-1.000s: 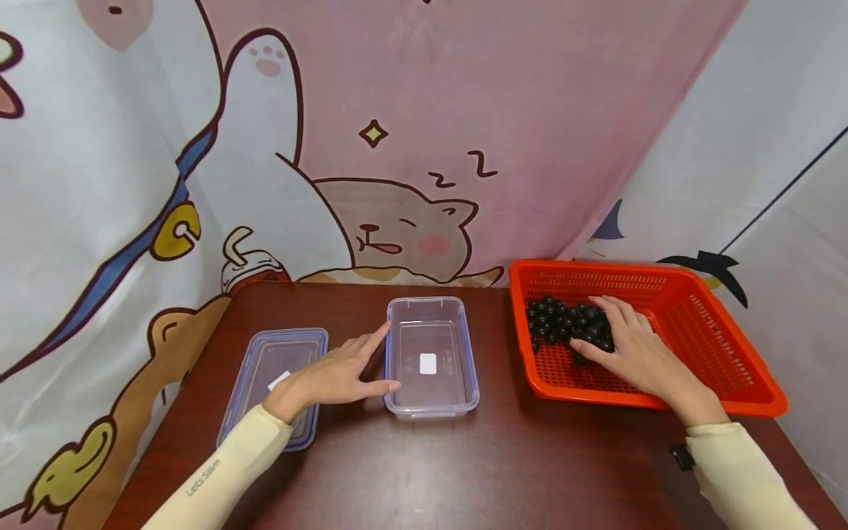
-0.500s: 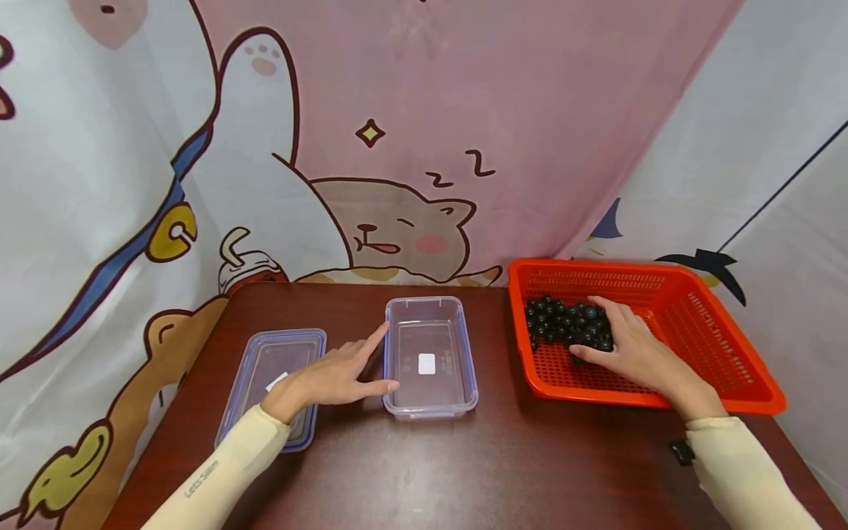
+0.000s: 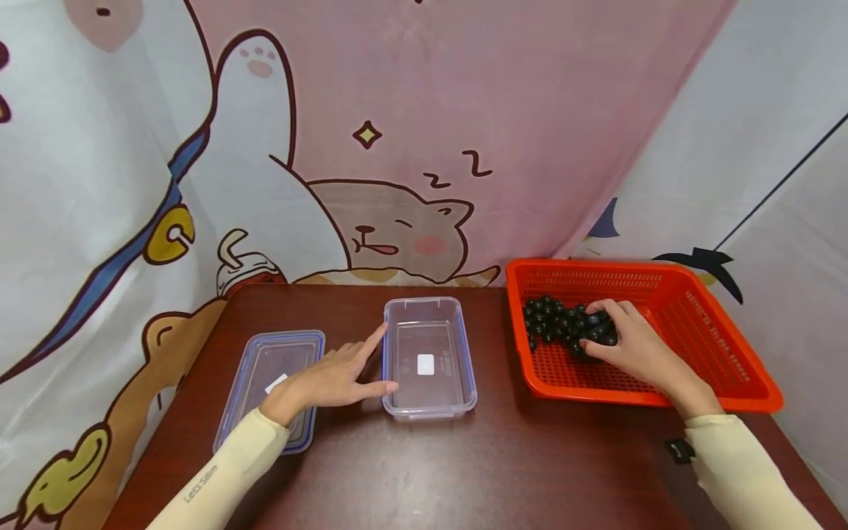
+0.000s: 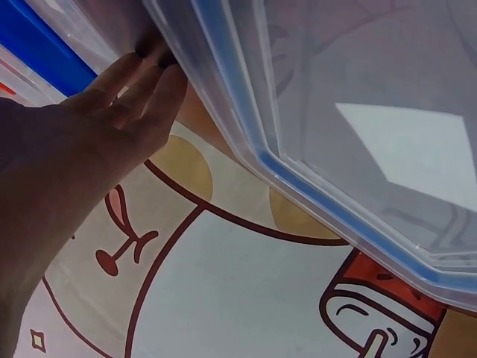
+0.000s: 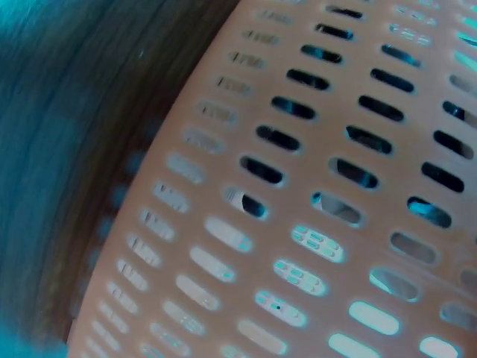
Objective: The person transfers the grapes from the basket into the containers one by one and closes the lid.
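Note:
My right hand (image 3: 636, 350) reaches into the red plastic basket (image 3: 596, 391), its thumb and fingers curled round part of a heap of dark grapes (image 3: 553, 320). Fingertips there are partly hidden among the fruit. In the right wrist view only the slotted basket wall (image 5: 305, 142) shows, not the hand. My left hand (image 3: 338, 375) lies with fingers spread and straight, thumb and forefinger touching the left rim of a clear food container (image 3: 424, 409). That container has nothing in it but a white label showing. Its blue-edged side (image 4: 45, 45) appears beyond the left hand (image 4: 112, 127) in the left wrist view.
A clear lid (image 3: 291, 346) with a blue seal lies left of the container, partly under my left forearm. The brown table (image 3: 424, 478) runs back to a printed cartoon curtain (image 3: 411, 96). A small black object (image 3: 680, 450) sits by the right sleeve.
The right thumb and fingers have drawn closer together around the grapes. My left hand and the container keep their places; the view has shifted slightly.

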Available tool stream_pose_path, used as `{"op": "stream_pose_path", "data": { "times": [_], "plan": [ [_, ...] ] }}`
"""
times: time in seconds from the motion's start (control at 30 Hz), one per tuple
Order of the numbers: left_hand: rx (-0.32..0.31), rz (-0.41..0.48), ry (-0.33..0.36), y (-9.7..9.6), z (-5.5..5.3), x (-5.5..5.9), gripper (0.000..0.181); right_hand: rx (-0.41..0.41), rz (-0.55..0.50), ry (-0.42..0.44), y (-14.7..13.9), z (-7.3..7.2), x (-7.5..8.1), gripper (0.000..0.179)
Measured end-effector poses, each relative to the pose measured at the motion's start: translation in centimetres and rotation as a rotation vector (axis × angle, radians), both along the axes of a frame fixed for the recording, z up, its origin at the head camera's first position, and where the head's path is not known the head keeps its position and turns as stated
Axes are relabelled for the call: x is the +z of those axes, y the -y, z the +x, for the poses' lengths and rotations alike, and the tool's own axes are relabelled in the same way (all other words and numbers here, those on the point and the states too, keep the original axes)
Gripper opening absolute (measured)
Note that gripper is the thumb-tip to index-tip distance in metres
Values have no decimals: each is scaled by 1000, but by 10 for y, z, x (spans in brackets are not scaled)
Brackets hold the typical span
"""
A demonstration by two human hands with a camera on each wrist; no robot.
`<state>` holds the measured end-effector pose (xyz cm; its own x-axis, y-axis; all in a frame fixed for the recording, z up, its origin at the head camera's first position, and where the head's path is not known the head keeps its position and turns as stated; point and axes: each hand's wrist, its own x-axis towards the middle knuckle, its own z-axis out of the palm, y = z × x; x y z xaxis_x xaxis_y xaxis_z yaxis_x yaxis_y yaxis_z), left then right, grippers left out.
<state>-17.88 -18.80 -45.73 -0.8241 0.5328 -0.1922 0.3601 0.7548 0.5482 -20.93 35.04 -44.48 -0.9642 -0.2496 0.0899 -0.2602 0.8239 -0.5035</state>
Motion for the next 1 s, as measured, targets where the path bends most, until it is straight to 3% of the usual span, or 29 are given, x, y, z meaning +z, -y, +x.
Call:
{"op": "stream_pose_path", "data": {
  "times": [0.2,0.47,0.73,1.0],
  "plan": [
    [6,6,-3,0,0,0,110,-18,-39,-104,1,2,2,48],
    [3,8,6,0,0,-1,111,-104,-104,-222,2,6,5,46],
    [-1,3,16,1,-1,-1,111,-188,-160,-268,0,8,10,51],
    [-12,2,16,1,-2,2,110,-216,-174,-300,-2,9,12,52]
  ]
}}
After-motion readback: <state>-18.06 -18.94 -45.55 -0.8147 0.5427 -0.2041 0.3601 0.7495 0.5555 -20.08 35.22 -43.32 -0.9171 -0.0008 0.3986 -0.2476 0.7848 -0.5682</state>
